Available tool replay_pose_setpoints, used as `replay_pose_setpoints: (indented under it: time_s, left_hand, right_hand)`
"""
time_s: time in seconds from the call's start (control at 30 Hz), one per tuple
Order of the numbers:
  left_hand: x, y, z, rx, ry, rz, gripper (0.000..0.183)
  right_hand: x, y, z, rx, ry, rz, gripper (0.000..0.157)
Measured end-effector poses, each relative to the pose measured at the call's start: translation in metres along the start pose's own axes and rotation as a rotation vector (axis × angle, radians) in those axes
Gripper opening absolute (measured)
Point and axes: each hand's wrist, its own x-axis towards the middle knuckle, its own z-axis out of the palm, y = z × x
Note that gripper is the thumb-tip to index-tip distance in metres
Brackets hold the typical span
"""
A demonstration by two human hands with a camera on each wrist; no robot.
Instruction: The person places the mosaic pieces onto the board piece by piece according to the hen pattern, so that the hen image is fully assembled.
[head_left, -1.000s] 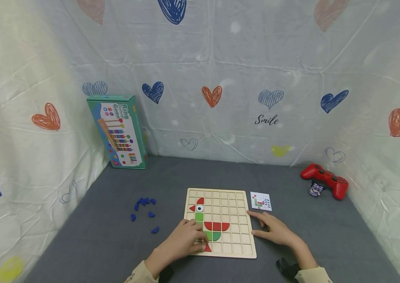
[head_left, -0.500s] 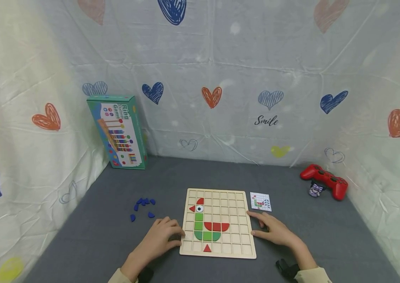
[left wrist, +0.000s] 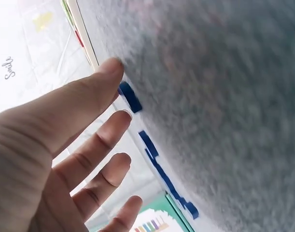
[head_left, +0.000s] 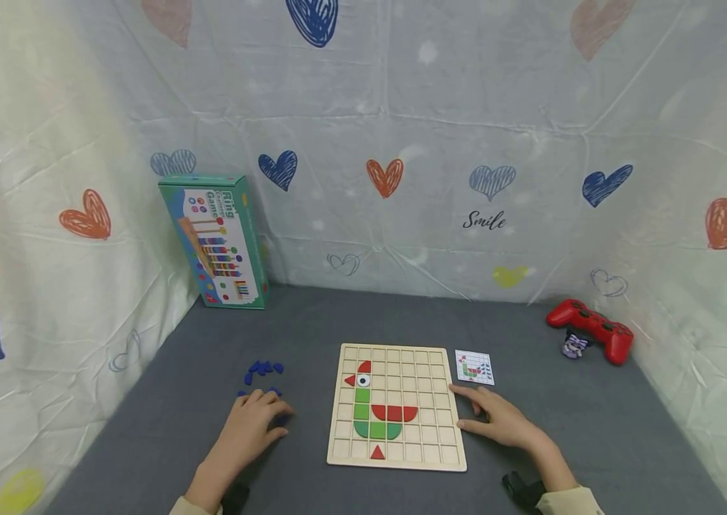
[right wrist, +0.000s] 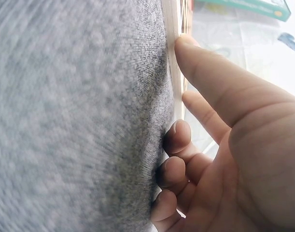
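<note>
My left hand (head_left: pixel 246 428) is over the table left of the board, fingers spread and nothing in its grasp. In the left wrist view its thumb and index finger come right beside a small blue piece (left wrist: pixel 131 97). More blue pieces (head_left: pixel 264 368) lie just past the fingers. My right hand (head_left: pixel 498 418) touches the right edge of the wooden grid board (head_left: pixel 430 418) with thumb and index finger, its other fingers bent. On the board are a red triangle (head_left: pixel 377 453), green pieces (head_left: pixel 362 411), red pieces (head_left: pixel 394 413) and a white eye piece (head_left: pixel 363 380), arranged like a bird.
A small pattern card (head_left: pixel 475 367) lies at the board's upper right. A red game controller (head_left: pixel 591 327) and a small purple figure charm (head_left: pixel 575 345) are at the back right. A green toy box (head_left: pixel 221 243) stands at the back left, before the heart-printed cloth.
My left hand has left the board, where it was at the red triangle, and moved left to the nearest blue piece. The right hand stays at the board's edge.
</note>
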Motion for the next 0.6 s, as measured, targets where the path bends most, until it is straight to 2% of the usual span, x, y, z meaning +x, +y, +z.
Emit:
replay_pose_setpoints:
  time_s: [0.33, 0.6]
  left_hand:
    - [0.0003, -0.0099, -0.0010, 0.007, -0.022, -0.059, 0.026]
    - [0.0007, -0.0065, -0.0044, 0.013, -0.004, -0.046, 0.019]
  right_hand:
    - [0.0004, 0.0016, 0.0004, -0.007, -0.003, 0.006, 0.060]
    - [0.0003, 0.0009, -0.0001, 0.005, -0.005, 0.011, 0.061]
